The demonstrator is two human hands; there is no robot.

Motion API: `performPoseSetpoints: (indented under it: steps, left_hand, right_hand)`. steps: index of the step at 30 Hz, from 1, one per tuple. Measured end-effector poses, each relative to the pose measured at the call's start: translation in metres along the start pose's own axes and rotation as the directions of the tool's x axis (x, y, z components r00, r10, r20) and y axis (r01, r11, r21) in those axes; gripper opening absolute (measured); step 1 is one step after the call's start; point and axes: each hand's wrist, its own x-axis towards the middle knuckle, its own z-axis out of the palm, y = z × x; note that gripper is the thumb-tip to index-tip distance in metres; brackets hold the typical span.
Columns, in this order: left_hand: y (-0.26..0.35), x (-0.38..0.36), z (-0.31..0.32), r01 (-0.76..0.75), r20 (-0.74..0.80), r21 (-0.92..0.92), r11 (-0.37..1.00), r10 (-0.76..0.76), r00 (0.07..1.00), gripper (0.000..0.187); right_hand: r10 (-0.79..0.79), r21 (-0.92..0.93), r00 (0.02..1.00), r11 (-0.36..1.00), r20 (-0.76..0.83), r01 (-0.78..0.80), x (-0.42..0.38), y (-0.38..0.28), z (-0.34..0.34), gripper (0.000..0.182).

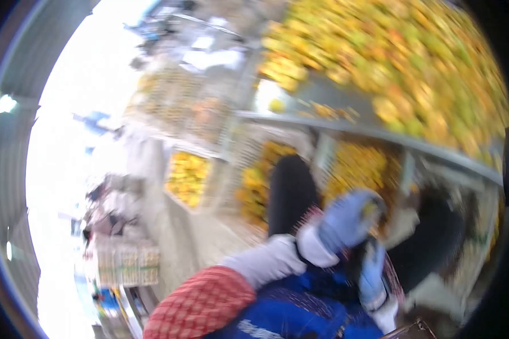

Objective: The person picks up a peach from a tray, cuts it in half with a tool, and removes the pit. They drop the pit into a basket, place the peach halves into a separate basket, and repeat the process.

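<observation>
My left hand (pixel 350 220), in a blue glove with a white cuff, reaches across in front of my lap. Its fingers are curled round a yellow-green fruit (pixel 371 212), of which only a small part shows. Just below it is my right hand (pixel 372 277), gloved in pale blue and close to my body. Blur hides its fingers and anything they may hold. Beyond both hands, a crate of yellow-orange fruit (pixel 356 169) stands under the table edge, between my dark-clad knees.
A metal-edged sorting table (pixel 333 125) bears a large heap of yellow and green fruit (pixel 401 62). More fruit fills a crate (pixel 254 186) beside my knee and another crate (pixel 188 178) on the floor. Stacked crates (pixel 127 263) stand farther left.
</observation>
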Motion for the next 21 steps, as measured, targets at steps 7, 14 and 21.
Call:
performPoseSetpoints:
  steps: [7, 14, 21]
  left_hand:
    - [-0.015, -0.012, -0.001, 0.014, -0.033, -0.147, 0.989, -0.019, 0.999, 0.018]
    - [-0.039, 0.008, 0.002, 0.285, 0.313, -0.736, 0.614, -0.065, 0.948, 0.019]
    - [-0.036, 0.003, 0.018, 0.214, 0.073, -0.705, 0.677, -0.231, 0.97, 0.017]
  right_hand:
    - [-0.279, 0.151, 0.893, 0.959, 0.353, 0.24, 0.021, -0.044, 0.004, 0.036]
    - [-0.077, -0.345, 0.997, 0.935, 0.017, 0.078, 0.04, -0.007, -0.041, 0.036]
    - [-0.098, -0.481, 0.991, 0.867, 0.087, 0.128, 0.052, 0.0, -0.043, 0.041]
